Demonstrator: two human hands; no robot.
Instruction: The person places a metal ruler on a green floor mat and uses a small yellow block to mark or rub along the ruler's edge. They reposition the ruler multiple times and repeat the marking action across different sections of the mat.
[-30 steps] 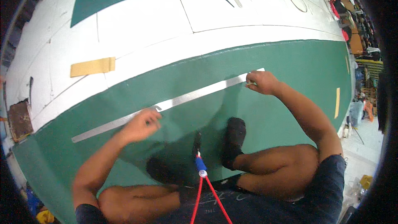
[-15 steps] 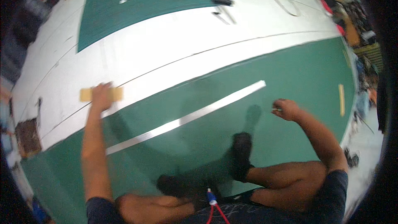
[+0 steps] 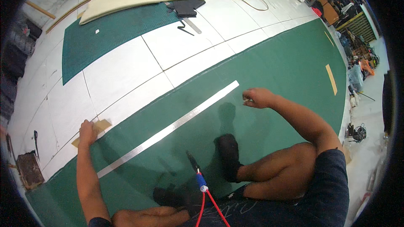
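I now have my left hand [image 3: 87, 133] closer to the far edge of the green sheet [image 3: 277, 67] than before. The silver straightedge [image 3: 174, 125] lies within the sheet's edges; I'd leave it flat. My left grip clasps the tan strip [image 3: 102, 126] just beyond that far edge; I'd keep it level. My right hand [image 3: 260, 98] pinches a small pale thing [image 3: 247, 100], too small to identify.

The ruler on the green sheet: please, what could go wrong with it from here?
With the left hand at the yellow strip and the right hand off the ruler, a bump might shift it. The right foot rests on the green sheet; moving it could wrinkle the sheet.
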